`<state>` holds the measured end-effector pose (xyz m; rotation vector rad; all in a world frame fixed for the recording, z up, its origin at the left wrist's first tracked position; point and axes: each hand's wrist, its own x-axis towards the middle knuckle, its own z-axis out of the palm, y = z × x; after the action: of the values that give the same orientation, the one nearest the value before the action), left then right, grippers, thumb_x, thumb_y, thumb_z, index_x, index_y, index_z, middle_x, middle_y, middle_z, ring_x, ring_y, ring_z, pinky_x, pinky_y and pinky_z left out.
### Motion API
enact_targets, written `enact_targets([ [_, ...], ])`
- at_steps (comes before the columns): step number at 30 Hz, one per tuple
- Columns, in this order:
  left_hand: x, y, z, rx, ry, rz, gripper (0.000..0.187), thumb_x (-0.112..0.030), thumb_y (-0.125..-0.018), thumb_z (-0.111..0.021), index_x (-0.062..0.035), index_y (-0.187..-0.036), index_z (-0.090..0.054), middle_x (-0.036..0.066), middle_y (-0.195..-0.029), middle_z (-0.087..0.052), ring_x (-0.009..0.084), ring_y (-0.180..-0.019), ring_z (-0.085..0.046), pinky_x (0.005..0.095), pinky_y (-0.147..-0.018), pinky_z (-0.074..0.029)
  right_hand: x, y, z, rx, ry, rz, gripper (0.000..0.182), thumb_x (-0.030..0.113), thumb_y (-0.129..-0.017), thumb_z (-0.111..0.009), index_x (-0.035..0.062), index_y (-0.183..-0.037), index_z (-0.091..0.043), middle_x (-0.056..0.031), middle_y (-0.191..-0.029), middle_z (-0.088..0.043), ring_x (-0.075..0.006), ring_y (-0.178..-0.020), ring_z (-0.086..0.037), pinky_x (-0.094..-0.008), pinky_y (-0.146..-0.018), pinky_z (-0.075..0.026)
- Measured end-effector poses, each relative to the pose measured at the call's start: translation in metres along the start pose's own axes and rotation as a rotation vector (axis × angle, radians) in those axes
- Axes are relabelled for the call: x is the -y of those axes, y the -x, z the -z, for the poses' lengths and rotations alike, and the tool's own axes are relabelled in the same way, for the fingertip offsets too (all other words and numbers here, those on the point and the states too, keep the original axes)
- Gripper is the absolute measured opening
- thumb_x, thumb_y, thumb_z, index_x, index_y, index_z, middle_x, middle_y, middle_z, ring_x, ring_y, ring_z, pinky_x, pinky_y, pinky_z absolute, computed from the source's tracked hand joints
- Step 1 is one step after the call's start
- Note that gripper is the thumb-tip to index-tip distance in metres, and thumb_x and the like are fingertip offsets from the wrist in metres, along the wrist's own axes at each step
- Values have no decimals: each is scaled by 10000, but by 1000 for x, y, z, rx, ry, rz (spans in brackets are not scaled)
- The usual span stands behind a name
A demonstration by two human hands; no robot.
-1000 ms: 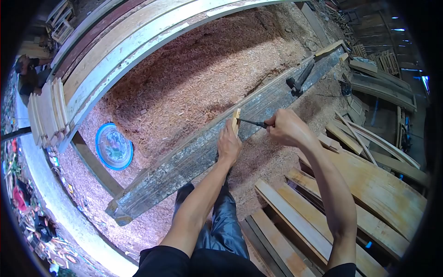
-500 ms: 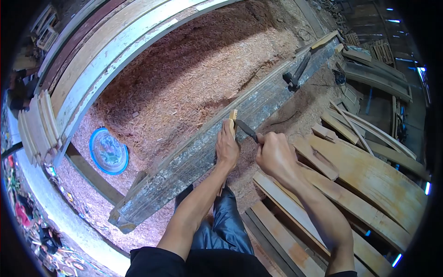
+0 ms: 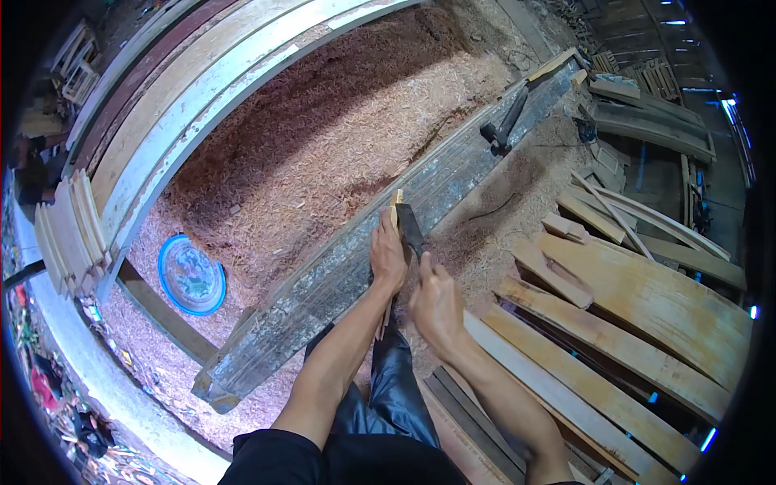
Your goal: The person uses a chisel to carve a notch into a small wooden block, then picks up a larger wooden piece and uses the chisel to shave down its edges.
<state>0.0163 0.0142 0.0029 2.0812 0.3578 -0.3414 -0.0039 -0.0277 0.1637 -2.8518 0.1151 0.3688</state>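
My left hand (image 3: 388, 257) clamps the small wood piece (image 3: 395, 208) upright on the long beam (image 3: 364, 259); my right hand (image 3: 436, 303) grips what looks like a knife (image 3: 409, 229) beside it. A hammer (image 3: 503, 125) lies farther along the beam, sawdust (image 3: 323, 145) beyond, planks (image 3: 614, 323) on my right.

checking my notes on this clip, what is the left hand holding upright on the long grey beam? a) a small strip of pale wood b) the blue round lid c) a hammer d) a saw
a: the left hand grips a small strip of pale wood standing on the long grey beam, while the right hand holds a dark blade against it.
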Motion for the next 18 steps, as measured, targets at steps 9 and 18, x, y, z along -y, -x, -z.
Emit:
enact_targets([
  [9,6,-3,-9,-145,-21,-53,620,-40,-806,-516,-31,-1386,-297,217,-1082,-552,401,-978,-528,498,-806,-446,-7,-82,66,244,-48,218,151,-11,-702,-549,-148,-731,-605,-333,-693,-580,-477,-712,-613,-469,-653,-519],
  [18,3,-2,4,37,77,14,707,-3,-779,-530,12,-1418,-227,190,-1394,-388,383,-1194,-425,443,-950,-423,21,-51,38,214,-61,64,147,-12,-753,-541,-135,-813,-593,-310,-738,-601,-463,-694,-614,-483,-630,-515],
])
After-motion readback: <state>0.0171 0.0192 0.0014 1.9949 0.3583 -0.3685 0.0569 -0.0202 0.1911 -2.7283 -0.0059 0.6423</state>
